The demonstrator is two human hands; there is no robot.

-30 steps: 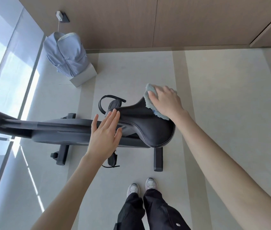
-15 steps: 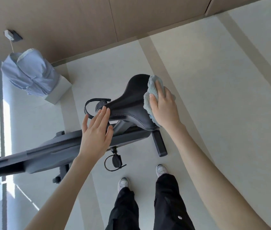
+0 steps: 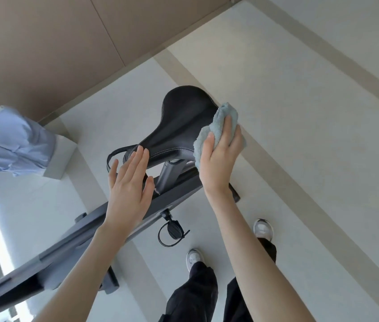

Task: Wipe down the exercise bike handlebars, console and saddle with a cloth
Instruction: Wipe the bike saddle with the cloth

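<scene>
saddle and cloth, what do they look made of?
Saddle: looks like black synthetic leather or vinyl, smooth with a soft sheen, pale stitching along the edge; real leather can't be ruled out. Cloth in the right hand: looks like pale blue-grey microfibre or terry, with a fuzzy, nubbly pile and soft bunched folds.

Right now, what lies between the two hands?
In the head view, the saddle's narrow nose end and the seat post beneath it lie between the left hand and right hand.
</scene>
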